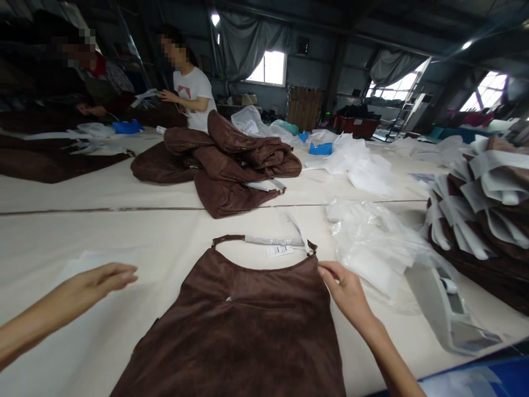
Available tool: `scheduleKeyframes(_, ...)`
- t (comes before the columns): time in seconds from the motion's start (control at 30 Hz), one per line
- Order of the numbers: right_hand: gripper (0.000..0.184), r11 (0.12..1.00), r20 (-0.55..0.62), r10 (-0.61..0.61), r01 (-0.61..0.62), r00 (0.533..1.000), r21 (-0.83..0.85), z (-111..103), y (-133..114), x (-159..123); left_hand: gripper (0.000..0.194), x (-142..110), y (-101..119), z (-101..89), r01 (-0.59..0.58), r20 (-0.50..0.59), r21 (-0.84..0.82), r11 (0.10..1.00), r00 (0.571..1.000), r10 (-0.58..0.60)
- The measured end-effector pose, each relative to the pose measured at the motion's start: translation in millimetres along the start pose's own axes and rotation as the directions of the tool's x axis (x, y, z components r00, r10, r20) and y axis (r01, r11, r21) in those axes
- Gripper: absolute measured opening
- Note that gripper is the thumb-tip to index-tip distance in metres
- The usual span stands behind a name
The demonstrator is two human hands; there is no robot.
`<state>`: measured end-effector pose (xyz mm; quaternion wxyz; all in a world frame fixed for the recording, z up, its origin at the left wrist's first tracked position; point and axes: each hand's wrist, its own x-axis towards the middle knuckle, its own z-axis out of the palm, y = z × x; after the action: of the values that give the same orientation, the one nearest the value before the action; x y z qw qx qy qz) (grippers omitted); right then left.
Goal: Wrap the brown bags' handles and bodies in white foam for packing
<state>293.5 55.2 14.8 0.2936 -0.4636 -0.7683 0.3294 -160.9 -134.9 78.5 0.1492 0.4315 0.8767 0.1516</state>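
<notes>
A dark brown handbag [252, 314] lies flat in front of me, its strap loop stretched away from me. White wrapping [273, 241] covers part of the strap, and a white tag [280, 251] hangs inside the loop. My right hand [345, 286] pinches the bag's upper right corner, just below the strap's end. To the left of the bag, my left hand [105, 281] hovers with its fingers stretched out and nothing visible in them. Below it a thin white sheet [103, 320] is spread on the table.
Brown bags [231, 154] are heaped beyond the strap. Clear plastic bags [372, 242] and a white tape dispenser [448, 298] sit to the right, near stacked paper-wrapped bags [483, 204]. White paper [355, 157] lies farther back. Two people stand across the table [82, 226].
</notes>
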Motion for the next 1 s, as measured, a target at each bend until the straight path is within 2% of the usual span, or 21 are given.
scheduleKeyframes(0.03,0.033,0.996,-0.023,-0.015,0.013,1.0,-0.084,4,1,18,0.085,8,13,-1.9,-0.012,0.033,-0.088,0.996,0.999,0.015)
scheduleKeyframes(0.1,0.033,0.964,-0.035,-0.032,0.021,0.999,-0.264,15,3,52,0.076,21,52,6.6,-0.102,0.042,-0.137,0.985,0.993,0.109)
scheduleKeyframes(0.13,0.034,0.942,-0.033,-0.032,0.019,0.999,-0.336,22,4,66,0.068,27,75,16.9,-0.195,0.042,-0.153,0.969,0.978,0.203)
scheduleKeyframes(0.17,0.036,0.922,-0.03,-0.028,0.014,0.999,-0.387,30,5,79,0.058,32,98,30.6,-0.311,0.056,-0.154,0.938,0.945,0.322)
scheduleKeyframes(0.2,0.037,0.909,-0.027,-0.023,0.01,0.999,-0.417,37,6,89,0.049,37,120,46.7,-0.387,0.087,-0.1,0.917,0.915,0.395)
scheduleKeyframes(0.27,0.033,0.888,-0.019,-0.02,0.009,1.0,-0.459,50,10,105,0.042,47,159,81.7,-0.527,0.114,0.115,0.842,0.849,0.515)
scheduleKeyframes(0.3,0.027,0.878,-0.014,-0.023,0.014,1.0,-0.479,55,12,109,0.042,53,173,98.6,-0.546,0.124,0.153,0.824,0.838,0.532)
scheduleKeyframes(0.4,0.022,0.859,-0.013,-0.057,0.042,0.998,-0.509,61,20,115,0.043,71,201,138.9,-0.564,0.147,0.214,0.798,0.826,0.545)
scheduleKeyframes(0.5,0.031,0.861,-0.007,-0.139,0.117,0.99,-0.495,57,27,107,0.028,91,210,157.4,-0.556,0.17,0.272,0.785,0.831,0.529)
scheduleKeyframes(0.6,0.033,0.856,0.073,-0.257,0.262,0.964,-0.446,52,28,91,0.02,107,212,155.7,-0.549,0.178,0.311,0.775,0.835,0.52)
scheduleKeyframes(0.73,0.03,0.732,0.334,-0.392,0.51,0.857,-0.452,60,23,73,0.024,119,220,137.6,-0.547,0.099,0.352,0.759,0.829,0.551)
scheduleKeyframes(0.8,0.032,0.684,0.394,-0.381,0.541,0.837,-0.489,68,19,72,0.024,119,228,127.5,-0.562,0.055,0.376,0.736,0.807,0.588)
scheduleKeyframes(0.9,0.03,0.674,0.425,-0.365,0.55,0.828,-0.494,74,13,74,0.023,115,240,113.1,-0.587,-0.011,0.407,0.7,0.763,0.646)
scheduleKeyframes(1.0,0.026,0.651,0.502,-0.408,0.628,0.763,-0.427,69,7,70,0.024,108,248,99.7,-0.603,-0.084,0.425,0.675,0.716,0.693)
